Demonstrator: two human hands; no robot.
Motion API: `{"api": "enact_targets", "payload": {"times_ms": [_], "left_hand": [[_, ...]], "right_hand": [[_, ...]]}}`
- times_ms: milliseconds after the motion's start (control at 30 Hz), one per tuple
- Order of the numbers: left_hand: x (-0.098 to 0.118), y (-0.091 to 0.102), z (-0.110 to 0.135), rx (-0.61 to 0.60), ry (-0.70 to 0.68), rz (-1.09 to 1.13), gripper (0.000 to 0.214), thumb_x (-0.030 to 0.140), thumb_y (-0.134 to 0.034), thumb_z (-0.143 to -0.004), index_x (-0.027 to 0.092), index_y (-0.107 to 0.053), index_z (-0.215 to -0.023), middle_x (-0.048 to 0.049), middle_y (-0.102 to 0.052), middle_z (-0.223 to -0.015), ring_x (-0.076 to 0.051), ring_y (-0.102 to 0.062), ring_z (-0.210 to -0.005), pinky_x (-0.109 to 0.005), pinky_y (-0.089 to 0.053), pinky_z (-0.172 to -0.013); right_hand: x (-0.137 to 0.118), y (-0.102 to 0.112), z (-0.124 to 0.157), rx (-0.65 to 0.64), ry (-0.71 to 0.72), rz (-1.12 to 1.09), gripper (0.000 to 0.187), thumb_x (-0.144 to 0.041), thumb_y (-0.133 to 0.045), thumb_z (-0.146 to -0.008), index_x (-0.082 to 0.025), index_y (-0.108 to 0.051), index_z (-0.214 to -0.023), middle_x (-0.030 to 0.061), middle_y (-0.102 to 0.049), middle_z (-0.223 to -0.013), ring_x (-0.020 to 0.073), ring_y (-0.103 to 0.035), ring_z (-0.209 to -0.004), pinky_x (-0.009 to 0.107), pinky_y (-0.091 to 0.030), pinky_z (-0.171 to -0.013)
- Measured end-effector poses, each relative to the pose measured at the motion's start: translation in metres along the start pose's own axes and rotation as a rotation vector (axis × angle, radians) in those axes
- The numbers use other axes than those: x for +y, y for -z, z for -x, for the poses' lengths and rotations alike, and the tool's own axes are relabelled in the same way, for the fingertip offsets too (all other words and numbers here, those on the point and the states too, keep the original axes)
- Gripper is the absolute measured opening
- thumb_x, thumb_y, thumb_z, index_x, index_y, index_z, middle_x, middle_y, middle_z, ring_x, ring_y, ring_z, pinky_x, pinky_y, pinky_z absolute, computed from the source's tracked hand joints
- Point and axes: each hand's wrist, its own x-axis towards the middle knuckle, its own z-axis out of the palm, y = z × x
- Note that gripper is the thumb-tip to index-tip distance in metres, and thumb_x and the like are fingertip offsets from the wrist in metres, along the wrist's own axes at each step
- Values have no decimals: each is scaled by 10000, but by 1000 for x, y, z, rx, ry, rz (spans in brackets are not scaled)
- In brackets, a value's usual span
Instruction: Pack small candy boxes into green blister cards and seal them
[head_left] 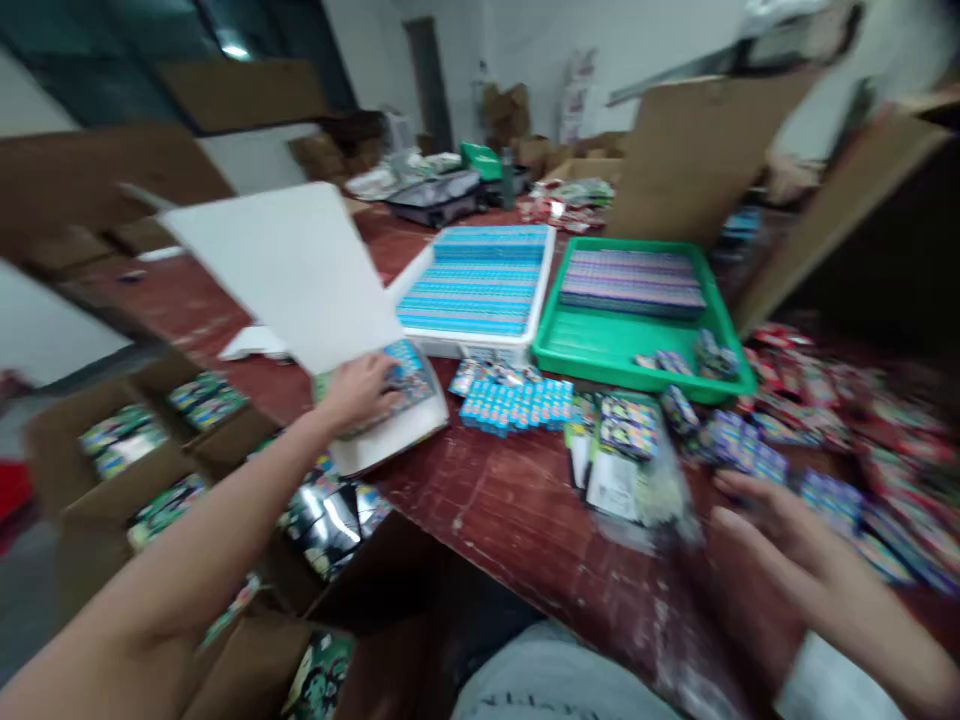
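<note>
My left hand lies inside a white box with its lid raised. Its fingers are stretched out over blue printed packs; some fingertips are hard to make out. To the right, my right hand hovers near purple packs, thumb and fingers apart, blurred, with nothing clear between them. A row of small blue packs lies between the hands. Beside it are printed cards on a clear plastic bag.
A white tray holds rows of blue packs. The green tray beside it holds purple ones. Red packs are heaped at the right. A divided cardboard carton with printed packs stands low at the left. Cardboard panels rise behind.
</note>
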Motion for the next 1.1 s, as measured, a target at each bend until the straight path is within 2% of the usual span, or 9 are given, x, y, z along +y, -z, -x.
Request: {"api": "enact_targets", "payload": {"times_ms": [133,267,400,500,567,667,800,967,1100], "left_hand": [[3,-11,-13,57,-10,0,623,464,-491,-933,118,-402,-1444,-242,-474,-1527,-412,-461,-1389,-670,-338,-1104],[-2,-29,-17,40,48,-8,612,484,-458,-947,206,-388,-1487,-143,-399,-1627,-327,-384,-1478,-615,-262,-1190],[9,-11,-13,83,152,58,597,521,-387,-1012,186,-393,-1506,-154,-337,-1658,-341,-346,-1507,-644,-225,-1199],[58,17,1,261,77,194,652,538,-525,-960,176,-412,-1490,-156,-382,-1625,-337,-340,-1508,-584,-251,-1220],[112,30,17,204,-33,436,593,519,-567,-947,177,-487,-1425,-142,-542,-1487,-298,-490,-1399,-500,-367,-1182],[204,29,39,-224,-69,965,425,532,-545,-966,217,-626,-1239,-97,-711,-1236,-254,-678,-1136,-439,-519,-1032],[287,-4,39,-732,218,1470,535,654,-522,-937,182,-640,-1161,-119,-752,-1040,-221,-738,-802,-352,-592,-675],[302,-37,26,-605,104,1421,486,449,-817,-757,162,-652,-1112,-43,-717,-797,-174,-654,-649,-276,-481,-568],[293,-34,34,-492,28,1385,240,318,-739,-817,185,-631,-985,-18,-704,-818,-166,-654,-729,-279,-486,-654]], "right_hand": [[-7,-14,-7,-121,239,385,585,-474,-631,-923,-232,-528,-1446,164,-563,-1494,356,-535,-1378,561,-430,-1156],[-2,-43,-22,-227,315,623,801,-537,-699,-878,-137,-450,-1526,223,-369,-1632,367,-369,-1506,575,-293,-1232],[-1,-63,-29,-269,397,631,1009,-663,-734,-797,-86,-402,-1555,255,-307,-1645,391,-306,-1531,604,-234,-1245],[-3,-68,-24,-321,448,588,630,-496,-649,-939,-119,-572,-1438,215,-519,-1529,360,-495,-1426,588,-281,-1234],[-7,-66,-16,-343,455,532,356,-311,-508,-1032,-168,-684,-1306,159,-668,-1385,295,-635,-1290,554,-320,-1227],[-17,-58,-3,-315,370,369,316,-259,-462,-1048,-248,-743,-1191,87,-757,-1246,247,-719,-1147,520,-436,-1156],[-33,-40,12,-368,207,49,210,-391,-595,-1002,-300,-778,-1051,30,-784,-1169,221,-745,-1058,410,-584,-953],[-49,-19,23,-596,92,-239,199,-389,-601,-1002,-312,-785,-1012,11,-786,-1147,187,-750,-1042,348,-594,-897],[-52,-27,7,-665,286,-137,346,-399,-623,-984,-352,-677,-1322,32,-628,-1458,246,-586,-1351,470,-498,-1103]]}}
